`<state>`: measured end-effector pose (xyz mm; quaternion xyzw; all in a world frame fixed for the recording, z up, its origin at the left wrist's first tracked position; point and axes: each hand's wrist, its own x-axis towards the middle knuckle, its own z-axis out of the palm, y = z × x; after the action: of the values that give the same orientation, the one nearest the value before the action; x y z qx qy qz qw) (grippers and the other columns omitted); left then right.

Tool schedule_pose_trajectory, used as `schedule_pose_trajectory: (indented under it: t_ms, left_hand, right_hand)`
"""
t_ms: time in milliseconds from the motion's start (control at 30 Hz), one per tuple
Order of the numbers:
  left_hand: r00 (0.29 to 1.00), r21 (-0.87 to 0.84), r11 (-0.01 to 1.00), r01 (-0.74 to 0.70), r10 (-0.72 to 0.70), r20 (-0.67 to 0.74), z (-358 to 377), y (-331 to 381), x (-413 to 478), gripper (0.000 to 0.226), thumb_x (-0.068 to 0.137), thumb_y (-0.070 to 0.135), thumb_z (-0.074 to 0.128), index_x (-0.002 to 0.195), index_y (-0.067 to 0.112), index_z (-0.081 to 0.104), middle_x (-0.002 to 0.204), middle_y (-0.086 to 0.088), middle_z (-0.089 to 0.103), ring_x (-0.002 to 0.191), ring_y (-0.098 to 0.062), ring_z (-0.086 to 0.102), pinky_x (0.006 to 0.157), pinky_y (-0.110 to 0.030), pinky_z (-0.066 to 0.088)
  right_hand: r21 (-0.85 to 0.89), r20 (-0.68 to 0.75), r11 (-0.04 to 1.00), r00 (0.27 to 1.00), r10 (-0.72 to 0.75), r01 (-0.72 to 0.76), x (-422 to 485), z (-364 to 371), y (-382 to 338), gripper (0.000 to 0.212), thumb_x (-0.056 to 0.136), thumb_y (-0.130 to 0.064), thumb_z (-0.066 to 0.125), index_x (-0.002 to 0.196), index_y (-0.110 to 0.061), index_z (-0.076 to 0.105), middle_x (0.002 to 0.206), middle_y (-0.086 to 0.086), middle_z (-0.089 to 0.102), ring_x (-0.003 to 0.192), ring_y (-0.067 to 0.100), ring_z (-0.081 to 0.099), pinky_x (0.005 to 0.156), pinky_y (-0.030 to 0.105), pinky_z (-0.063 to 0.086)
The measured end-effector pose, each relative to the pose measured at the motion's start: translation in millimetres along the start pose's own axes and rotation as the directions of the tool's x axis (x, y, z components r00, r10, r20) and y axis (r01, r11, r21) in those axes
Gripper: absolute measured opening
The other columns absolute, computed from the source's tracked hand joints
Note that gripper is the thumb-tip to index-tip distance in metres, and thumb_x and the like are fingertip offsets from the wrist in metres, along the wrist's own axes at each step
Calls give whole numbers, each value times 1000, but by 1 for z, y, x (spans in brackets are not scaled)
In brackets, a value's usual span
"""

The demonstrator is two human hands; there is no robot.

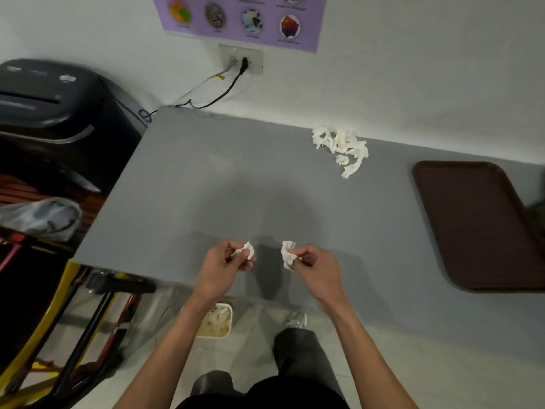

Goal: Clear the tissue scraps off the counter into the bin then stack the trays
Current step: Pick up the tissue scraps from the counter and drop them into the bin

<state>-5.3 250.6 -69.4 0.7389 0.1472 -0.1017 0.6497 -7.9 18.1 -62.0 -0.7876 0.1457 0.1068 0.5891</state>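
My left hand (224, 267) pinches a small white tissue scrap (247, 250) above the near edge of the grey counter (206, 187). My right hand (317, 265) pinches another crumpled tissue scrap (287, 255) a short gap to the right. A pile of several white tissue scraps (342, 147) lies at the back of the counter near the wall. A dark brown tray (477, 225) lies flat on the counter at the right. A small white bin (216, 321) holding scraps stands on the floor below the counter edge, partly hidden by my left forearm.
A black paper shredder (56, 107) stands left of the counter. Yellow and black metal frames (73, 314) and a plastic bag (41, 216) crowd the floor at the left. Cables (218, 95) run from a wall socket to the counter's back corner.
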Motion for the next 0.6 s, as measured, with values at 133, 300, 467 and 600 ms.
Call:
schedule_pose_trajectory:
  t_ms: [133,300,467,600]
  left_hand:
    - [1000,37,999,-24,24,4,-68,-32,-46,6,97,9,72,101,5,73,87,-11,79,79,-22,76,82,-35,63]
    - [999,79,997,-11,14,-41,-153,-78,-104,9,95,13,75,102,7,75,87,-7,80,80,-20,77,76,-27,61]
    - [994,183,979,89,-76,-74,-219,-129,-152,17,95,9,74,112,11,75,95,2,80,89,-4,75,78,-20,59]
    - [982,209,961,181,-165,-89,-248,-175,-169,29,92,19,79,120,20,75,109,8,78,103,-7,73,93,-31,60]
  right_hand:
    - [20,10,1000,1000,17,-17,-60,64,9,22,85,-4,80,91,-25,81,89,-7,81,89,14,78,89,44,60]
    - [43,-34,999,999,24,-22,-129,140,33,29,87,-11,79,101,-36,77,92,-7,81,90,13,78,89,40,60]
    - [21,-11,995,996,93,-93,-179,197,62,35,87,-5,83,101,-38,83,96,-12,81,96,9,76,93,39,62]
    - [-49,-2,985,987,163,-162,-192,230,92,28,84,-13,87,98,-36,83,95,-17,80,92,4,76,85,32,60]
